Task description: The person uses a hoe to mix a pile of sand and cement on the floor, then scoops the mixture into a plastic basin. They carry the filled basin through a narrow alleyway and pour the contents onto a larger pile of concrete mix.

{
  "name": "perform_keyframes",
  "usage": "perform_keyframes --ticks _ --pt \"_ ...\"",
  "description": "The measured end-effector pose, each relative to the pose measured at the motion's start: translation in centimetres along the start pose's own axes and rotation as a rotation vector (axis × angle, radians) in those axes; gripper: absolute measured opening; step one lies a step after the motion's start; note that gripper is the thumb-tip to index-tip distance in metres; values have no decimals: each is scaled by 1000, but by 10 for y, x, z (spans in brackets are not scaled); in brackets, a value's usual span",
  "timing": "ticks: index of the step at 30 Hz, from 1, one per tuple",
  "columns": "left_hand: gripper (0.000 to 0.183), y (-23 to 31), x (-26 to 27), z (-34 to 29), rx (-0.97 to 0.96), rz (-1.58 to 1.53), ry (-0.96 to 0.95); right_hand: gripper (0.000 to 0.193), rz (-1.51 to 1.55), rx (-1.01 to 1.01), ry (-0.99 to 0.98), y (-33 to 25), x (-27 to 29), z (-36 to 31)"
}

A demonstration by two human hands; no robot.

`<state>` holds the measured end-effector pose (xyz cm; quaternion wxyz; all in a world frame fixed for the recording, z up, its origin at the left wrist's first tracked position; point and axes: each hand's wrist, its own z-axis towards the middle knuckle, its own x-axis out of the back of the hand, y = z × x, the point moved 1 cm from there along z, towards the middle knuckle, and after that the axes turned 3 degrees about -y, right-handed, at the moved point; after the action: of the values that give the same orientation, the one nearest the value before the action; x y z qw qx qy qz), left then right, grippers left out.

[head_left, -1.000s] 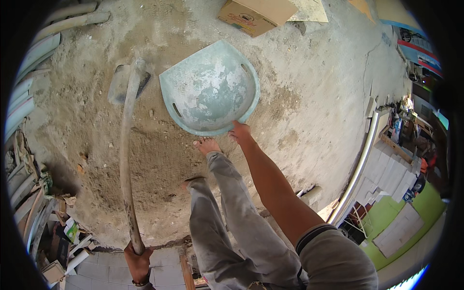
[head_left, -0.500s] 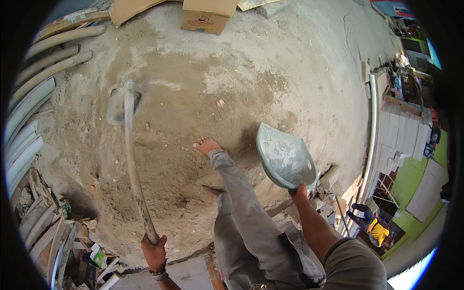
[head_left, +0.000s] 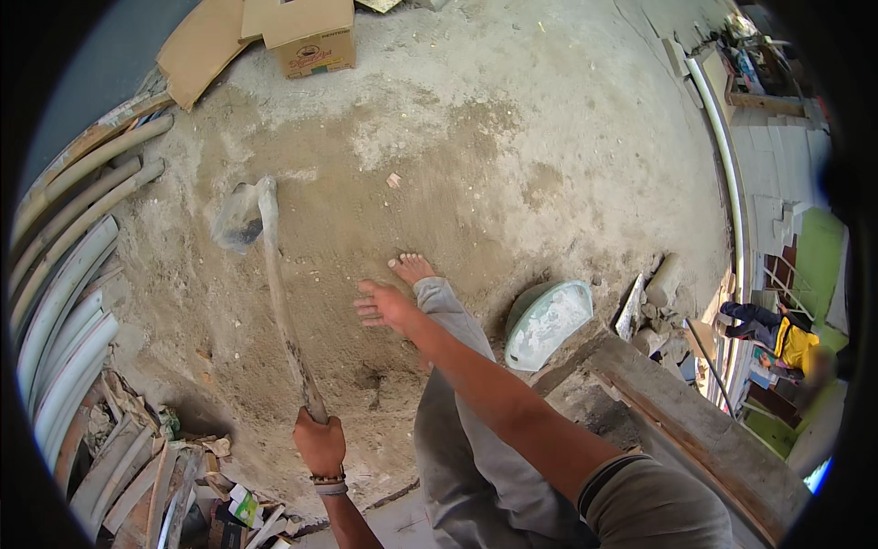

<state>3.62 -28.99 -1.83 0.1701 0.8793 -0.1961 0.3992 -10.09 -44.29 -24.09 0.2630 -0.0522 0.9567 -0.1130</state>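
My left hand grips the lower end of a long wooden-handled hoe, with bracelets on the wrist. The hoe's wide blade is at the far end, by the sandy ground. Out in front of my knee, my right hand is empty with its fingers spread, nearest to my bare foot. To the right of my leg, a pale green plastic scoop pan rests on the ground, crusted with grey cement-like dirt. No hand touches it.
Curved pipes and scrap wood line the left side. A cardboard box stands at the far side. Rubble and a concrete ledge lie right. A person in a yellow top is farther right.
My right hand has let go of the scoop pan, which now rests on the ground, and has moved left across my leg. My left hand still holds the hoe.
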Motion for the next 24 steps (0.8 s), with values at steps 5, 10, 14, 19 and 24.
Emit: perform_keyframes --ticks 5,10,14,19,24 --pt "22 14 -69 -33 50 -13 9 62 -100 -196 10 7 -112 50" --pt "27 -6 -100 -101 33 83 -47 34 -64 -220 209 45 -82 -11" --pt "35 6 -97 -113 -112 132 -156 21 255 -142 349 16 -29 -77" --pt "40 123 -113 13 -453 94 -192 26 348 160 539 -147 69 -48" --pt "34 297 -154 168 -629 96 -165 21 357 442 543 -319 166 43"
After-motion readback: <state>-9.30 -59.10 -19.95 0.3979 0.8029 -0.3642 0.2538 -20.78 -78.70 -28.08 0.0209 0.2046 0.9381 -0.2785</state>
